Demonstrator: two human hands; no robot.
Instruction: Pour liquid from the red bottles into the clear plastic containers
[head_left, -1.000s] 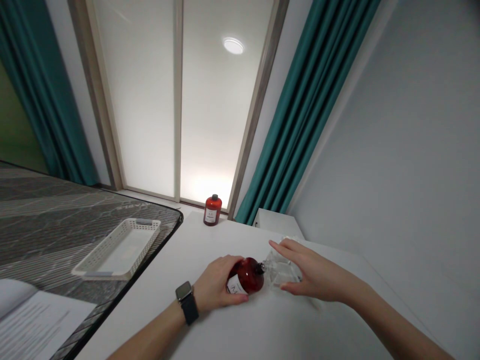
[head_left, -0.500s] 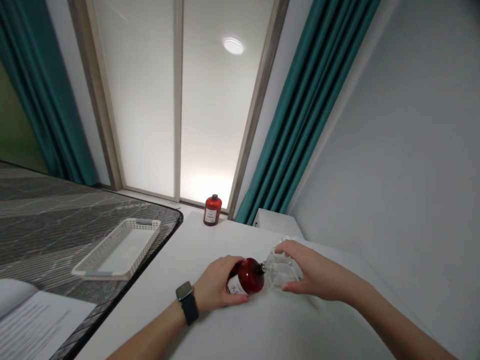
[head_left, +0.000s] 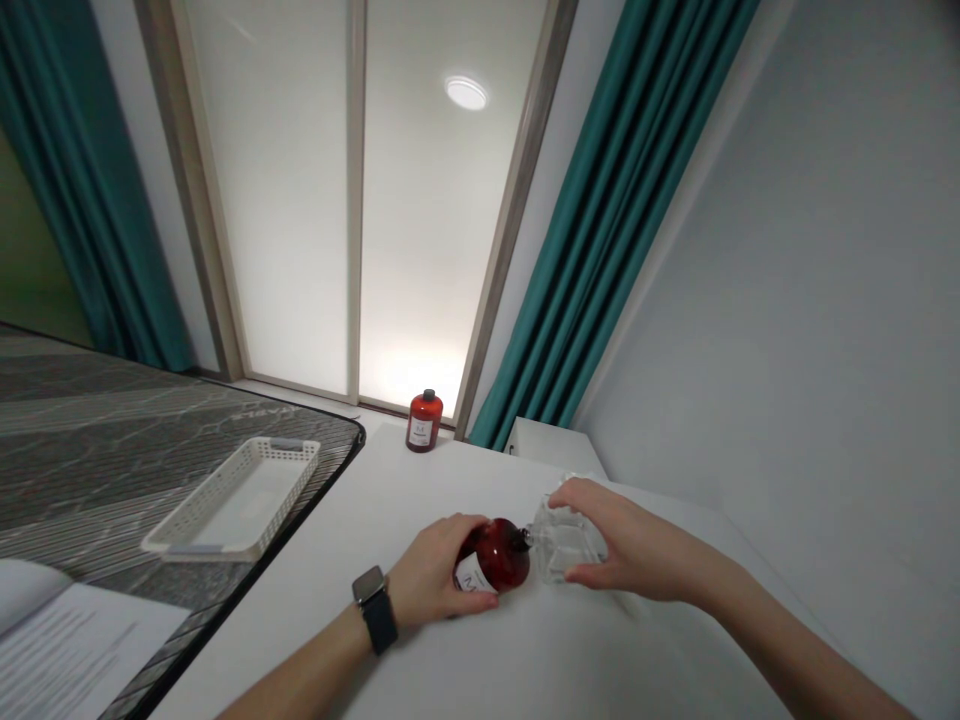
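Note:
My left hand [head_left: 442, 568] is wrapped round a dark red bottle [head_left: 504, 555] with a white label. The bottle is tilted, its dark neck pointing right toward a clear glass container [head_left: 564, 545]. Neck and container meet or nearly touch; I cannot tell which. My right hand [head_left: 611, 540] grips that container, thumb below and fingers above, over the white table [head_left: 420, 650]. Another red bottle [head_left: 424, 422], dark-capped and labelled, stands upright at the table's far edge. Any liquid in the clear container cannot be made out.
To the left, a white perforated basket [head_left: 240, 500] lies on a grey patterned surface [head_left: 97, 430]. An open book [head_left: 97, 640] is at the lower left. A white cabinet [head_left: 555, 445] stands beyond the table, near green curtains [head_left: 600, 220] and the wall [head_left: 787, 300].
Almost nothing differs. Both hands keep their grips, with the red bottle and the clear container in nearly the same positions.

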